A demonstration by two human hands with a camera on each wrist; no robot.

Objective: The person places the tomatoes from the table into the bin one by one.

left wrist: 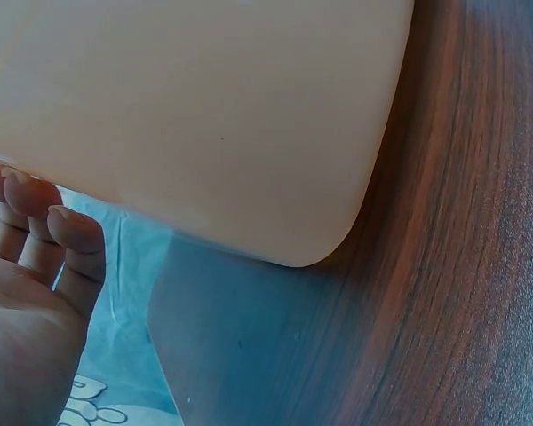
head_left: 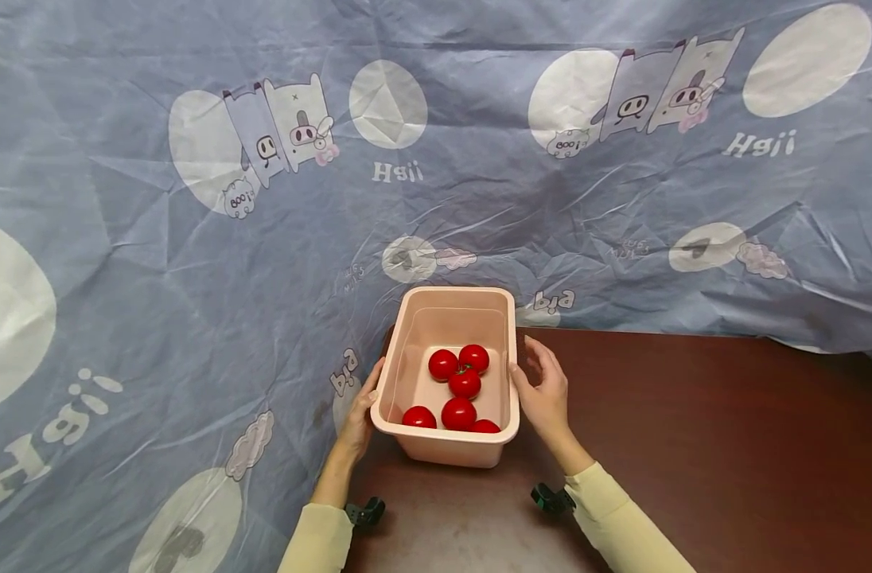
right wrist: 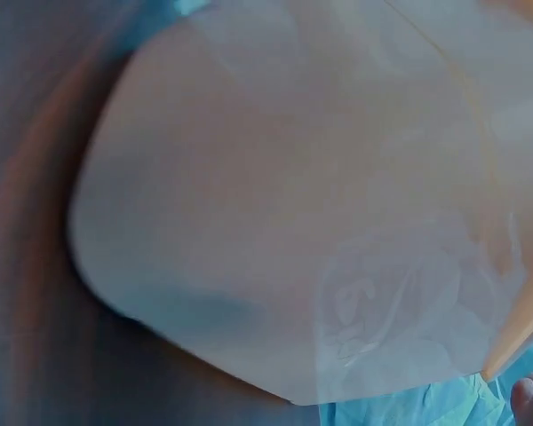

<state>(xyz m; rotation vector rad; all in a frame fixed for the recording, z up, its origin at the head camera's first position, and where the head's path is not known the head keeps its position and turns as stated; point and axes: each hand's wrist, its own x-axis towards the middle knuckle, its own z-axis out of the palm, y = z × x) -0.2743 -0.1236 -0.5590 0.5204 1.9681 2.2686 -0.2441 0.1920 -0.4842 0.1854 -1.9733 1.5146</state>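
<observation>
A light pink plastic bin (head_left: 456, 452) stands on the table in the head view, with several red tomatoes (head_left: 465, 383) inside; green stems show among the cluster in the middle. On its left side, my left hand (head_left: 359, 414) holds the rim, thumb at the top edge. The left wrist view shows its curled fingertips (left wrist: 75, 229) right at the bin's edge. Beside the right rim is my right hand (head_left: 546, 398), thumb close to the rim and other fingers spread apart from it. Only a fingertip (right wrist: 529, 395) of that hand appears in the right wrist view.
The dark reddish-brown table (head_left: 701, 430) extends to the right. A grey-blue printed sheet (head_left: 264, 239) hangs close along the left and behind the bin. Dark wrist straps (head_left: 550, 499) sit at both sleeve cuffs.
</observation>
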